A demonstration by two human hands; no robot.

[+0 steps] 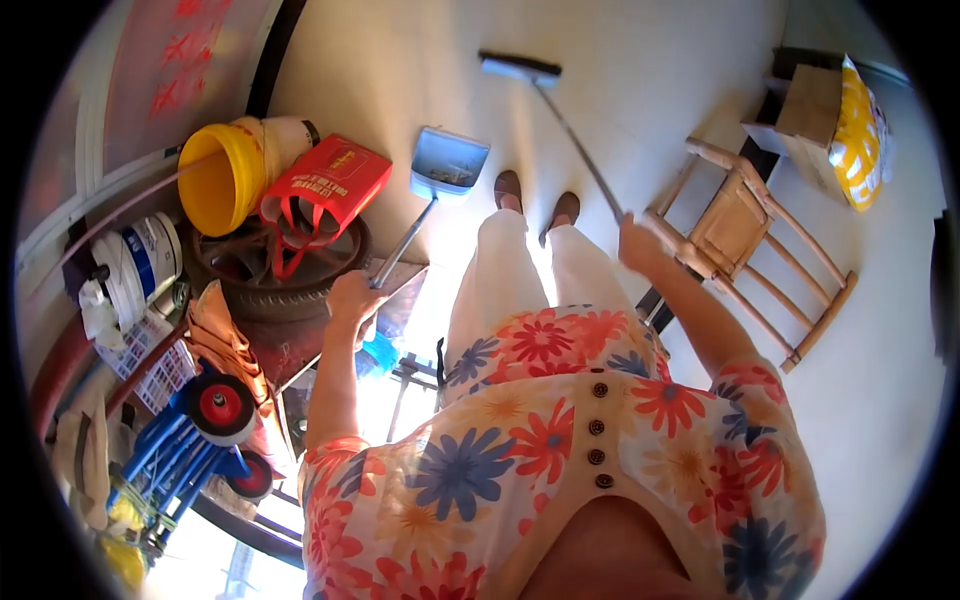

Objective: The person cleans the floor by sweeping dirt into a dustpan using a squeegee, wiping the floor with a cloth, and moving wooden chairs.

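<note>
My left hand (354, 302) is closed around the upper end of a long-handled dustpan (447, 162). The pan is light blue-grey, lies near the floor ahead of my feet, and has some small bits of debris in it. In my right hand (640, 245) I grip the handle of a broom (520, 67). Its head has dark bristles and is out on the floor ahead, apart from the dustpan and a little to its right. The broom head looks slightly blurred.
On the left are a red bag (335, 180) on a tyre (270, 290), a yellow bucket (212, 185), a white tub (140, 262) and a blue-framed cart (185, 450). To the right lies a wooden chair (735, 225), near a cardboard box (808, 125) and a yellow patterned bag (860, 140).
</note>
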